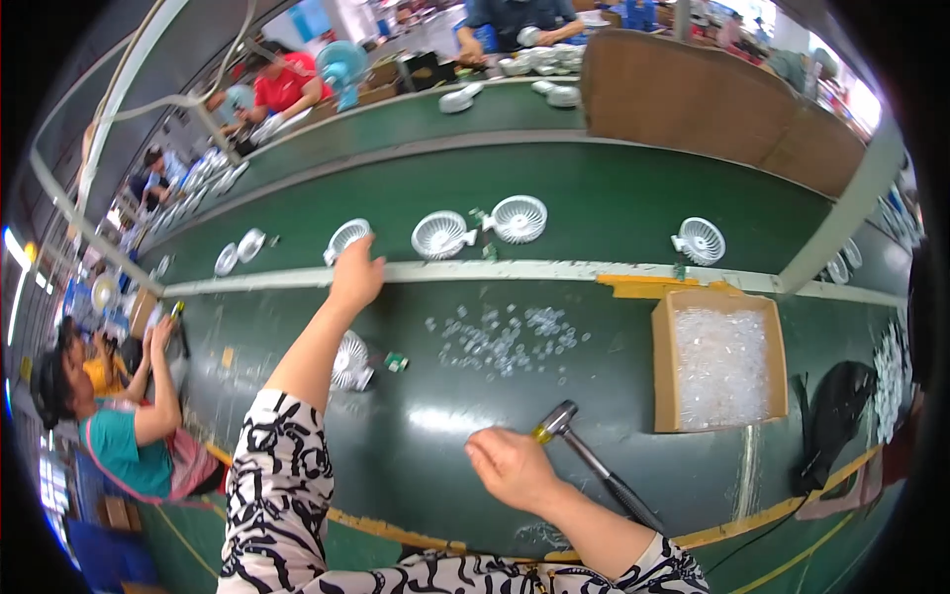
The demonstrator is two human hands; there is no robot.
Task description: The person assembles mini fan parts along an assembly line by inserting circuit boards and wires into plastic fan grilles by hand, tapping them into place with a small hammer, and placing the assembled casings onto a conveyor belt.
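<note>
My left hand reaches over the belt's near rail, its fingers at the lower edge of a white round fan housing and its thumb held apart. Below that forearm, partly covered by it, another white fan housing lies on the bench beside a small green circuit board. My right hand hovers over the near bench with fingers curled together; whatever they may hold is hidden. Just beyond it lies a hammer with a metal head and dark grip. Small clear plastic pieces are scattered mid-bench.
An open cardboard box of clear plastic pieces stands on the right, near a black bag-like object. More white fan housings rest on the green belt. A co-worker in a teal top sits at left; others work beyond the belt.
</note>
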